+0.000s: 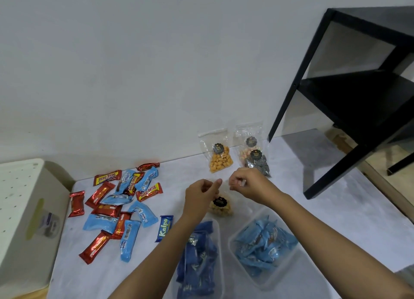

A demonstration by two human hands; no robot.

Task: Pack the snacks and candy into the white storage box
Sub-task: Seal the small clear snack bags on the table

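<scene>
Pinching the clear top edge of a small snack bag (pixel 220 205) between left hand (pixel 199 195) and right hand (pixel 248 185), fingers pressed together on the plastic, apparently pressing its seal closed before packing. Holding it just above the grey mat (pixel 313 186), between the loose wrapped bars (pixel 116 206) at left and two clear tubs (pixel 262 242) of blue packets nearer. Two more bags (pixel 220 156) leaning against the far wall. White storage box (pixel 22 209) waiting at far left, well apart, apparently lidded. Next, probably: finishing the seal, then carrying the bag leftward to the box.
</scene>
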